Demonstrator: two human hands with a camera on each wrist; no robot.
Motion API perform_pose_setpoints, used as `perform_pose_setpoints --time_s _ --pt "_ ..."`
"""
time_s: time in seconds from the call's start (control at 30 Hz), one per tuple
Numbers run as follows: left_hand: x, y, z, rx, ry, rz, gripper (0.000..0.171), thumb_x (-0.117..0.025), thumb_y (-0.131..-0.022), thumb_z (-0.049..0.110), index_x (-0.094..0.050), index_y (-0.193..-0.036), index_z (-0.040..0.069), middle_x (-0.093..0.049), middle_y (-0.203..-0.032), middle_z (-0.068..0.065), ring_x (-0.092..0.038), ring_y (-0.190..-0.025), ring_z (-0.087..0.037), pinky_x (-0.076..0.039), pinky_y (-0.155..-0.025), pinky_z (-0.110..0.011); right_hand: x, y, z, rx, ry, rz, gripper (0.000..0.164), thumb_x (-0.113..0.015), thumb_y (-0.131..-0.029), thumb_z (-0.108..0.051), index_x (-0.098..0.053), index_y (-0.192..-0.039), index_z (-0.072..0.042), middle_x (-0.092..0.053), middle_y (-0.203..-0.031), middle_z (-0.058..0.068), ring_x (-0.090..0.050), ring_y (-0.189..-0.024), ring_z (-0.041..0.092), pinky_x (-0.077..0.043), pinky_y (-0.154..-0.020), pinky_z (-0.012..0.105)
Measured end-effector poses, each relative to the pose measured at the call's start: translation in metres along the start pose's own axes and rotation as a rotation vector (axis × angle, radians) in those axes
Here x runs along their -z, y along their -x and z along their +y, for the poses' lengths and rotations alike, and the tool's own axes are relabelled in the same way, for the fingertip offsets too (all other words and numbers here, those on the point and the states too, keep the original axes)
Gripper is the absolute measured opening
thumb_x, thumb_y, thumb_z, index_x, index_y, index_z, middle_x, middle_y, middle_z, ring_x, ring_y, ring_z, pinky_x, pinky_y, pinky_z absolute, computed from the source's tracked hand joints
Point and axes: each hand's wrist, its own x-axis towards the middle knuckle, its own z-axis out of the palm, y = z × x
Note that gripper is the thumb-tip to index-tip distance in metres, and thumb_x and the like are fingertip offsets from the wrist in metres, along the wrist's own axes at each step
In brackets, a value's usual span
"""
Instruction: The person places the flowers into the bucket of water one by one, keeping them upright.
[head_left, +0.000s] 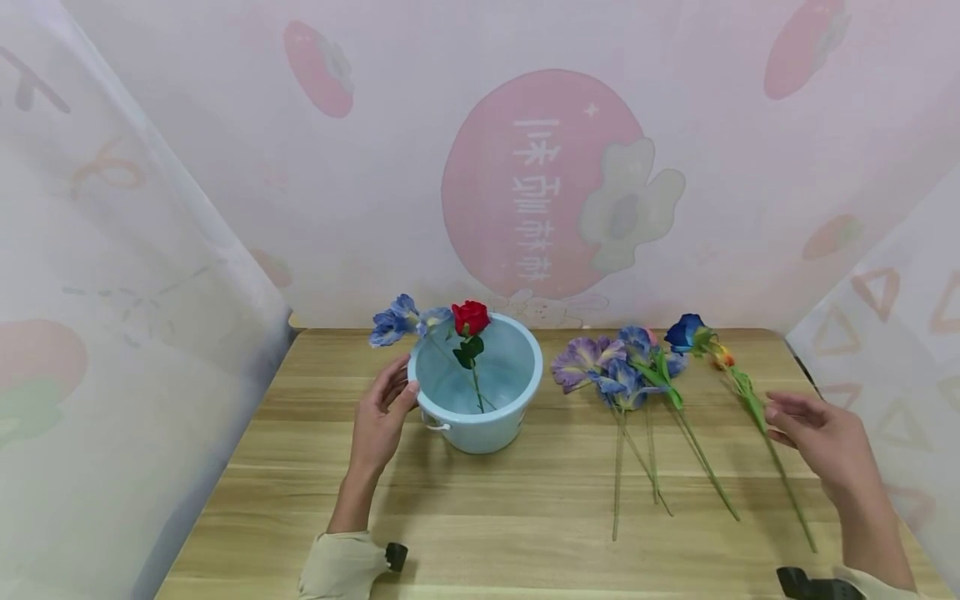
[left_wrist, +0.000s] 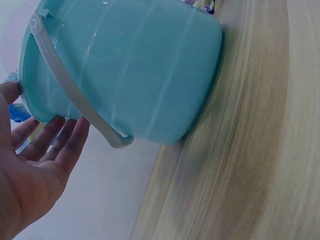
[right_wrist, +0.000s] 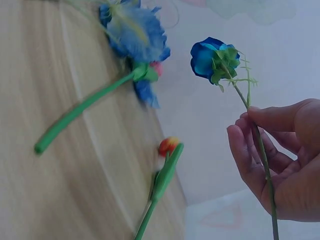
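My left hand (head_left: pixel 381 414) rests against the left side of the light blue bucket (head_left: pixel 480 432), thumb and fingertips at its rim. A red rose (head_left: pixel 471 317) and a blue iris (head_left: pixel 405 319) stand in the bucket, heads above the rim. At the right of the table, my right hand (head_left: pixel 821 437) pinches the green stem of a blue rose (right_wrist: pixel 212 60) between thumb and fingers, as the right wrist view shows. Beside it lies an orange tulip (right_wrist: pixel 169 146) with a thick green leaf. Left of that, blue irises (head_left: pixel 624 382) lie on the table.
A purple iris (head_left: pixel 581 362) and several stems spread over the wooden table (head_left: pixel 450 517) right of the bucket. A white handle (left_wrist: pixel 75 90) hangs along the bucket's side. Printed pale cloth (head_left: pixel 360 208) rises behind the table and on both sides.
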Motion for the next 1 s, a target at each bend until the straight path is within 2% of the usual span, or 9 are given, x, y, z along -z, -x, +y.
perform_pose_setpoints --time_s 0.17,0.37,0.47,0.6,0.73,0.87,1.0 --pt "0.000 0.000 0.000 0.001 -0.002 -0.003 0.050 -0.067 -0.108 0.021 -0.055 -0.157 0.015 -0.064 -0.148 -0.019 -0.067 -0.127 -0.017 -0.064 -0.090 -0.019 -0.014 -0.004 -0.016 0.046 -0.121 0.015 0.033 -0.071 -0.101 0.002 -0.078 -0.109 -0.029 -0.077 -0.097 -0.016 -0.075 -0.085 -0.002 -0.065 -0.075 0.017" --pt "0.000 0.000 -0.001 -0.002 0.006 -0.001 0.050 -0.067 -0.108 0.021 -0.056 -0.156 0.014 -0.064 -0.147 -0.019 -0.067 -0.124 -0.011 -0.064 -0.090 -0.019 -0.034 -0.010 -0.032 0.082 -0.163 0.033 0.029 -0.072 -0.101 0.000 -0.078 -0.111 -0.027 -0.076 -0.097 -0.012 -0.074 -0.085 0.000 -0.065 -0.076 0.017" --pt "0.000 -0.001 -0.001 0.003 0.010 0.000 0.050 -0.067 -0.109 0.021 -0.055 -0.157 0.014 -0.064 -0.147 -0.019 -0.067 -0.124 -0.010 -0.064 -0.090 -0.019 -0.046 -0.012 -0.038 0.085 -0.203 0.031 0.026 -0.073 -0.101 -0.001 -0.078 -0.115 -0.022 -0.075 -0.100 -0.011 -0.074 -0.088 0.001 -0.065 -0.077 0.017" --pt "0.000 -0.001 -0.002 0.008 0.014 0.003 0.050 -0.066 -0.109 0.021 -0.055 -0.157 0.014 -0.064 -0.147 -0.019 -0.067 -0.126 -0.016 -0.064 -0.091 -0.019 -0.061 -0.016 -0.044 0.112 -0.243 0.013 0.028 -0.071 -0.101 0.000 -0.076 -0.125 -0.013 -0.076 -0.104 -0.010 -0.072 -0.093 0.002 -0.065 -0.080 0.017" --pt "-0.001 0.000 -0.001 0.008 0.016 0.000 0.050 -0.066 -0.109 0.021 -0.055 -0.157 0.013 -0.064 -0.148 -0.020 -0.066 -0.131 -0.029 -0.064 -0.091 -0.019 -0.075 -0.018 -0.048 0.123 -0.256 0.004 0.036 -0.069 -0.102 0.001 -0.070 -0.138 -0.003 -0.072 -0.105 -0.008 -0.069 -0.095 0.002 -0.064 -0.083 0.017" --pt "-0.001 0.000 -0.001 0.004 0.020 -0.003 0.050 -0.067 -0.109 0.021 -0.055 -0.157 0.013 -0.063 -0.148 -0.020 -0.064 -0.133 -0.037 -0.064 -0.091 -0.019 -0.086 -0.021 -0.050 0.112 -0.264 -0.008 0.043 -0.066 -0.105 -0.001 -0.062 -0.147 0.000 -0.066 -0.108 -0.005 -0.068 -0.096 0.003 -0.063 -0.087 0.016" --pt "0.000 0.000 -0.001 0.001 0.020 -0.007 0.050 -0.066 -0.109 0.021 -0.055 -0.157 0.013 -0.063 -0.149 -0.020 -0.064 -0.134 -0.038 -0.064 -0.089 -0.019 -0.098 -0.023 -0.052 0.098 -0.268 -0.039 0.049 -0.063 -0.108 -0.006 -0.052 -0.154 0.004 -0.061 -0.113 -0.003 -0.067 -0.100 0.003 -0.062 -0.091 0.015"
